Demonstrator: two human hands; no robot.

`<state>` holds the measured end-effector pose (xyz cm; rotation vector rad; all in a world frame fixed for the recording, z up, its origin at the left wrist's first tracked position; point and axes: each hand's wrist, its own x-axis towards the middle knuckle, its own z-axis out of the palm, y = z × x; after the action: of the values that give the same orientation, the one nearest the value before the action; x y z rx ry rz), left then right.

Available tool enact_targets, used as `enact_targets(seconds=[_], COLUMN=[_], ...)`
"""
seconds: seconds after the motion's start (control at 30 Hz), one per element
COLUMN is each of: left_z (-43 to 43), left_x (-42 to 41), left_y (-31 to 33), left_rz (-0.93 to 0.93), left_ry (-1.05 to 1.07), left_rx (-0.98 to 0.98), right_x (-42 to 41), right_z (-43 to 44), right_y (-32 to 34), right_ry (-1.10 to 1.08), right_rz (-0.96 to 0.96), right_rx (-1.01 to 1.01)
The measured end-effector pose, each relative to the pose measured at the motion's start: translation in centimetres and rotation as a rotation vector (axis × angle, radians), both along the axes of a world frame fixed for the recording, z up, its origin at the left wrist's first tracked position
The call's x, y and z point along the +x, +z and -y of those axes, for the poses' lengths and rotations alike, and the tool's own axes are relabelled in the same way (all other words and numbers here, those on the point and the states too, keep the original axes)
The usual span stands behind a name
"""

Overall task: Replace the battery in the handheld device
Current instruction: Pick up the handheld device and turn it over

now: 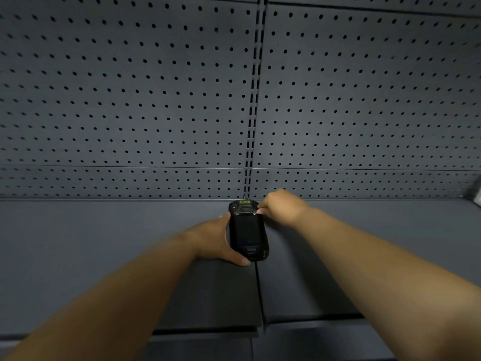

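Observation:
A black handheld device (247,230) lies back side up on the dark shelf (104,243), close to the rear wall, with a small yellow label at its far end. My left hand (216,238) grips its left side, thumb under the near end. My right hand (279,205) rests at the device's far right corner, fingertips pinching its edge there. No loose battery is visible.
A grey pegboard wall (156,100) rises behind the shelf, split by a slotted vertical upright (253,100). A seam (259,290) runs across the shelf towards me beneath the device. A pale object (477,194) shows at the far right edge.

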<state>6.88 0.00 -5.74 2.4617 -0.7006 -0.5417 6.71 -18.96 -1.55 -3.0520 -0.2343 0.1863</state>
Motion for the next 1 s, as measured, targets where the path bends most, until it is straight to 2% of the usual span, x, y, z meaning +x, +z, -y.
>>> enact_targets(seconds=[0.17, 0.37, 0.53, 0.73, 0.87, 1.0], left_z=[0.0, -0.1, -0.1, -0.2, -0.8, -0.9], left_x=[0.0, 0.0, -0.1, -0.2, 0.6, 1.7], left_y=[-0.2, -0.1, 0.0, 0.2, 1.1, 1.8], left_rz=[0.007, 0.026, 0.028, 0.035, -0.055, 0.171], left_ry=[0.016, 0.004, 0.009, -0.010, -0.028, -0.026], left_rx=[0.056, 0.087, 0.080, 0.064, -0.024, 0.089], right_x=[0.4, 0.6, 1.2, 0.3, -1.7, -3.1], right_z=[-0.1, -0.2, -0.6, -0.1, 1.2, 1.8], right_y=[0.0, -0.5, -1.3, -0.8, -0.4, -1.1], right_ry=[0.034, 0.085, 0.031, -0.034, 0.020, 0.053], right_rz=[-0.028, 0.081, 0.115, 0.035, -0.130, -0.263], right_rx=[-0.109, -0.171, -0.181, 0.061, 0.222, 0.258])
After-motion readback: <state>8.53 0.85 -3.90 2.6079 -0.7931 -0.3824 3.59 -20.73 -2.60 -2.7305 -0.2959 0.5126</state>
